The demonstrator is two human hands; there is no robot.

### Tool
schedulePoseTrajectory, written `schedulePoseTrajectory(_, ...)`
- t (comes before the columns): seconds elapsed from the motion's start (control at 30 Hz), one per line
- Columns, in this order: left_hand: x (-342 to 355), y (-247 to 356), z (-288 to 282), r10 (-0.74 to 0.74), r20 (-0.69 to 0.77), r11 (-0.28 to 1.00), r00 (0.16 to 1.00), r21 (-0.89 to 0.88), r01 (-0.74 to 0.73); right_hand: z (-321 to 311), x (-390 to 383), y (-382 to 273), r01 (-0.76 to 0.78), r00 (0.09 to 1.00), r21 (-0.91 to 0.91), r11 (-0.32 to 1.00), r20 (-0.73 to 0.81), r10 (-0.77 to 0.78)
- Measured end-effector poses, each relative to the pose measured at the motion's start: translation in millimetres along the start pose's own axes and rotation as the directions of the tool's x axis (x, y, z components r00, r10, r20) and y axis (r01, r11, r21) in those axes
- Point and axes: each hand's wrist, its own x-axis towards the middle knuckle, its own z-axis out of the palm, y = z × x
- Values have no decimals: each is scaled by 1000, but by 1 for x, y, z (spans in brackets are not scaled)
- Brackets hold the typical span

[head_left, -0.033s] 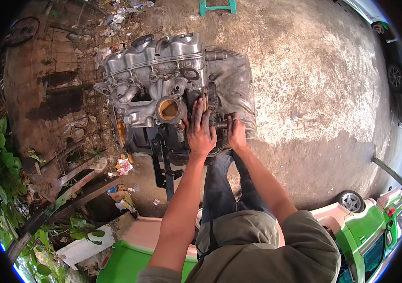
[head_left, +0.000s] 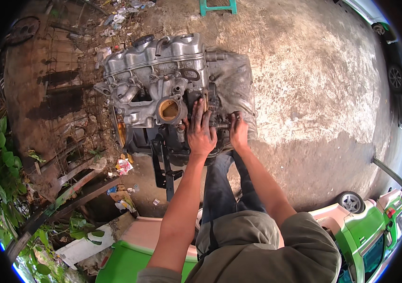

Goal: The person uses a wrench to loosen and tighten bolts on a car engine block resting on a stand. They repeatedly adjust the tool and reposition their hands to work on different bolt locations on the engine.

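Observation:
A greasy metal car engine (head_left: pixel 139 111) stands in front of me, with a ribbed silver cover along its far side. My left hand (head_left: pixel 201 137) lies on its near side, fingers stretched out and blackened with grease, just right of the round throttle opening (head_left: pixel 168 110). Close by on the right, my right hand (head_left: pixel 238 132) is closed at the end of a short metal cylinder (head_left: pixel 222 126) that sticks out from the engine. What its fingers grip is hidden. Beyond that hand spreads the dull grey housing (head_left: pixel 234 80) at the engine's right end.
A black metal bracket (head_left: pixel 159 162) juts from the engine's near side toward my left forearm. A green stool (head_left: pixel 217 5) stands at the far edge. Litter and a rusty board (head_left: pixel 40 141) lie left. Green-and-pink car bodywork (head_left: pixel 370 226) and a loose wheel (head_left: pixel 351 202) are near right.
My right hand has shifted slightly to the right, and more of the metal cylinder shows beside it. The left hand stays in place.

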Motion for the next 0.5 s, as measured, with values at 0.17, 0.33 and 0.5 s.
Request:
schedulePoseTrajectory(0.17,3,-1,3,10,-21,999,1000,-35,-11,0,39,17,-102,989,41,994,-103,106)
schedulePoseTrajectory(0.33,7,-5,6,28,-43,999,999,-34,-30,24,87,40,-366,916,163,916,235,324)
schedulePoseTrajectory(0.5,7,-4,5,16,-30,999,999,-39,-17,42,113,38,-523,837,299,798,357,415)
